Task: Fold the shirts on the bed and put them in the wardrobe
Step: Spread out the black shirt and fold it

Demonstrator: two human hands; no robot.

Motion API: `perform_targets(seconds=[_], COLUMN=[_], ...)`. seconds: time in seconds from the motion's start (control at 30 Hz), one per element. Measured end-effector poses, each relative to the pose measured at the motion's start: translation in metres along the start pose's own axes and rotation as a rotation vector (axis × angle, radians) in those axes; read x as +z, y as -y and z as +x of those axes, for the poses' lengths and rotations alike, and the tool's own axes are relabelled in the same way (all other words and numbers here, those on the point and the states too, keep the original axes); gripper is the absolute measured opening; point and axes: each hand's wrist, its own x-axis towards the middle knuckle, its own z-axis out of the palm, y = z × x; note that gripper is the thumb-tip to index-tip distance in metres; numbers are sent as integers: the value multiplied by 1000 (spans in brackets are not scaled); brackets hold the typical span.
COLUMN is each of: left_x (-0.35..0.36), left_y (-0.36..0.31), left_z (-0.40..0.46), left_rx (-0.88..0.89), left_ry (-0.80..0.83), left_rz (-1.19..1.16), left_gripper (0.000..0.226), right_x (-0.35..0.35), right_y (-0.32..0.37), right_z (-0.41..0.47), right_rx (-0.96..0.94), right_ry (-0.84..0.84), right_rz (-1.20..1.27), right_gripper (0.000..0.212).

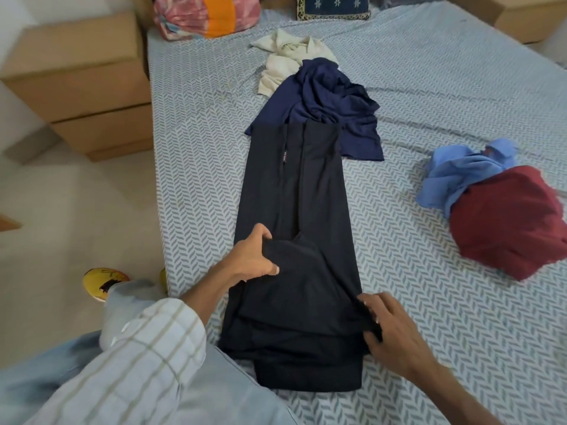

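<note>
Fingers of the left hand [256, 259] pinch the dark shirt's [299, 191] near fold; the right hand [391, 329] grasps its edge opposite, crumpled shirts [319, 87] lying beyond both.

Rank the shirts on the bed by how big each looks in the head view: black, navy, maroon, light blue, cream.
1. black shirt, nearest, laid out long
2. maroon shirt and navy shirt: too alike to rank, both bunched
3. cream shirt and light blue shirt: alike, both partly covered; cream lies farthest
</note>
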Motion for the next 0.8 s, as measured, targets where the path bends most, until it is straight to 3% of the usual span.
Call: perform_targets(seconds=[0.1,0.17,0.27,0.33,0.43,0.6,0.7,0.8], left_x=[11,16,17,14,11,18,17,12], left_y=[5,11,22,32,40,48,50,50], left_z=[-7,-11,-12,-9,-9,-8,-8,-2], left_rx=[-22,-31,-75,-81,-45,-36,25,45], left_ry=[38,13,-103,-200,-220,-242,-201,-197], left_rz=[-23,-121,-433,-519,-447,-199,-49,54], left_gripper=[72,67,53,50,49,50,47,42], right_x=[3,6,4,4,9,20,14,2], right_y=[5,7,8,8,6,-7,-6,-1], right_z=[-5,-7,-12,-16,-20,-28,-26,-5], right_rx=[231,323,392,378,223,55,20,24], right_ry=[-64,-150,-262,-305,-318,-168,-99,-99], right_rz=[169,362,602,605,447,170,169,301], right_gripper=[52,45,38,45,55,60,47,20])
